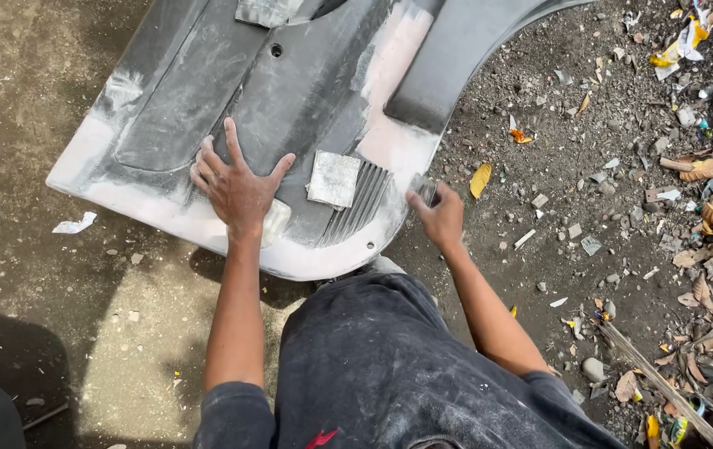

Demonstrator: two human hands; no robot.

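Grey, filler-patched car body panel (pixel 232 91) flat on the dirt ground (pixel 57 316), long axis running from near left to far right, directly ahead of both hands. Left hand (pixel 236 185) spread wide open and pressed flat on the panel's near part, gripping nothing; right hand (pixel 440 218) curled closed around a small folded piece of sandpaper (pixel 425 189) at the panel's near right edge. Second square abrasive sheet (pixel 333 178) loose on the panel between the hands, slightly nearer the left.

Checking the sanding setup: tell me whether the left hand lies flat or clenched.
Flat: the left hand lies fingers spread, palm down on the grey panel.
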